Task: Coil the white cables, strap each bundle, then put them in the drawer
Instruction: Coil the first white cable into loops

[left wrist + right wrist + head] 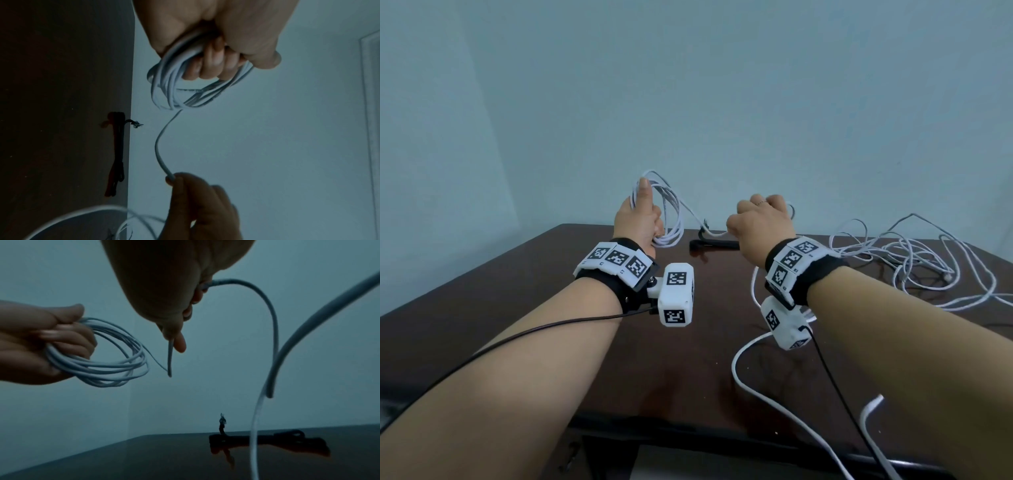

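Observation:
My left hand (642, 219) is raised above the far edge of the table and grips a coil of white cable (671, 212) of several loops, its fingers curled through them (197, 65). A single strand runs from the coil (115, 356) to my right hand (760, 219), which holds it in a closed fist (174, 331); the same cable leaves the fist on the other side and drops to the table (273, 337). Black straps (717, 244) lie on the table below and between the hands.
A loose tangle of white cable (914, 260) sprawls over the right side of the dark brown table (551, 308). A flat white cable (756, 387) curves off the near edge. A pale wall stands directly behind the table. No drawer is in view.

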Tool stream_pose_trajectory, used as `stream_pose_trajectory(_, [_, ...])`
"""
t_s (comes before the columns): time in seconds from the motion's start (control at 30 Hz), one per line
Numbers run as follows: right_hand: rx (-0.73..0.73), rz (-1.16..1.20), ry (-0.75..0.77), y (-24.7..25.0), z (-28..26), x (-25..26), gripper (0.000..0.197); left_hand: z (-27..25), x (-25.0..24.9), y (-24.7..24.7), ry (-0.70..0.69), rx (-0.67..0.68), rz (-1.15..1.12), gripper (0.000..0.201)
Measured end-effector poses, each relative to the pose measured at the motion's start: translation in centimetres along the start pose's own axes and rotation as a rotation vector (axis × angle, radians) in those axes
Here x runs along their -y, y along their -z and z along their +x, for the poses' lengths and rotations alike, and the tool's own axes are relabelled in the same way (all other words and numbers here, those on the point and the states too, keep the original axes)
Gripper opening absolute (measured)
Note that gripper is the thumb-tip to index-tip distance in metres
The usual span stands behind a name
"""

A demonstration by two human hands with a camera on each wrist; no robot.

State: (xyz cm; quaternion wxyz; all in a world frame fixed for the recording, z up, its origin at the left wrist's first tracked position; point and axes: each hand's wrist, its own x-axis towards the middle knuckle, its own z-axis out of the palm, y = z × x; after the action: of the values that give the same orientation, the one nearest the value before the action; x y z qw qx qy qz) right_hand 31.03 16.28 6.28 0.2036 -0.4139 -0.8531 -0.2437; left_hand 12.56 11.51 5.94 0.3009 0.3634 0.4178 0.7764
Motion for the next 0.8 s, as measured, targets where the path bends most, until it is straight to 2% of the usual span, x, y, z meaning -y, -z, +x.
stream_pose_trajectory(0.13, [0.045, 0.025, 0.149, 1.0, 0.8, 1.0, 0.023, 0.2, 0.9, -0.5, -0.067, 0.011, 0.119, 0.031])
stream_pose_trajectory(0.23, [0.063, 0.06, 0.224, 1.2, 1.3, 1.8, 0.013, 0.0, 1.6, -0.9, -0.068, 0.051, 0.138, 0.026])
stream_pose_trajectory(0.33, [0.115, 0.162, 0.231, 2.1, 1.8, 2.6, 0.022, -0.1, 2.1, -1.1, -0.059, 0.081, 0.192, 0.023])
stream_pose_trajectory(0.47, [0.165, 0.419, 0.17, 2.5, 2.9, 2.6, 0.023, -0.1, 2.8, -1.0, -0.084, 0.139, 0.426, 0.027])
stream_pose_trajectory(0.53, [0.192, 0.643, 0.15, 2.2, 3.4, 2.3, 0.021, -0.2, 2.7, -1.2, -0.042, 0.198, 0.409, 0.036])
stream_pose_trajectory(0.63, [0.094, 0.844, 0.071, 1.4, 4.0, 1.8, 0.02, -0.5, 2.3, -1.7, 0.137, 0.317, 0.282, 0.055])
stream_pose_trajectory(0.7, [0.023, 0.881, 0.029, 0.4, 4.4, 1.4, 0.02, -0.3, 2.2, -1.6, 0.232, 0.413, 0.158, 0.056])
stream_pose_trajectory(0.8, [-0.025, 0.876, 0.005, -0.9, 4.7, 0.5, 0.033, 0.1, 2.6, -1.2, 0.264, 0.53, 0.117, 0.041])
